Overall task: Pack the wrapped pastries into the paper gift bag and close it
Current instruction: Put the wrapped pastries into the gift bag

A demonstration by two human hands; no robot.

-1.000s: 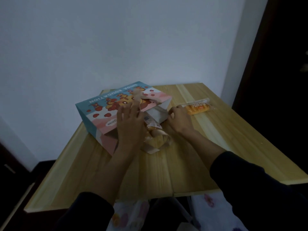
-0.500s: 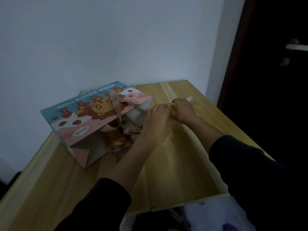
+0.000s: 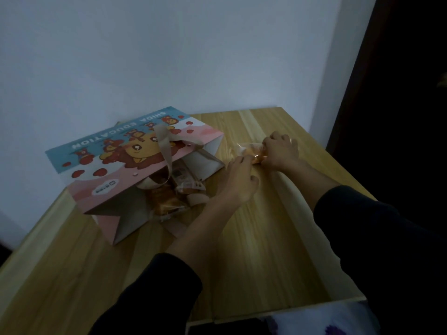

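Note:
A pink and blue paper gift bag (image 3: 116, 160) with a cartoon bear lies on its side on the wooden table (image 3: 266, 238), its mouth facing me. Wrapped pastries (image 3: 167, 201) show inside the mouth, under the ribbon handle (image 3: 165, 151). To the right of the bag lies another wrapped pastry (image 3: 254, 151), orange in clear film. My right hand (image 3: 280, 151) is closed on its right end. My left hand (image 3: 239, 182) reaches across, fingertips touching the near edge of that pastry.
A white wall stands right behind the bag and the table. A dark doorway (image 3: 399, 93) fills the right side. The table's near edge (image 3: 278, 310) runs just in front of me, with patterned cloth (image 3: 326, 325) below it.
My right hand left the bag's mouth and closed on the pastry at the right. My left hand left the bag and crossed over to that pastry. The view shifted right.

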